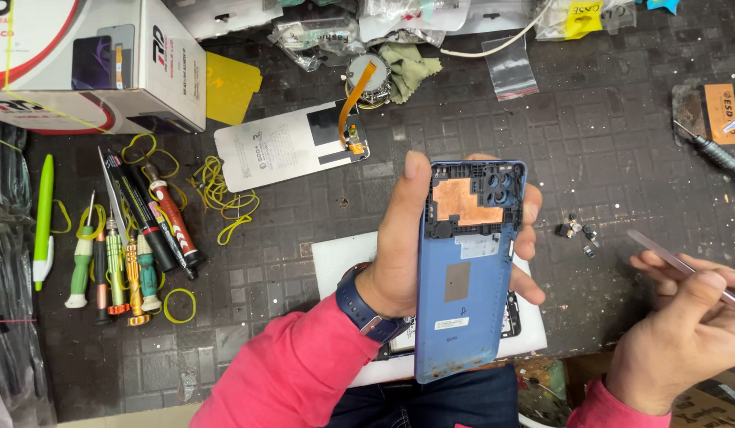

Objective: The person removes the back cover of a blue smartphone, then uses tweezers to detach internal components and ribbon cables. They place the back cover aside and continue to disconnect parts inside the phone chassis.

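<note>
My left hand (399,242) holds a blue phone back cover (466,277) upright, inner side facing me, showing a copper patch and camera holes near its top. My right hand (684,329) at the lower right grips thin metal tweezers (660,252) pointing up and left, apart from the cover. Under the cover lies an opened phone body (511,317) on a white pad (336,257). A replacement screen (292,147) with an orange flex cable lies face down further back.
Several screwdrivers and pens (133,238) lie at the left among yellow rubber bands. A white box (90,63) stands at the back left. Small black parts (577,231) sit right of the cover. Another tool (712,150) lies at the right edge.
</note>
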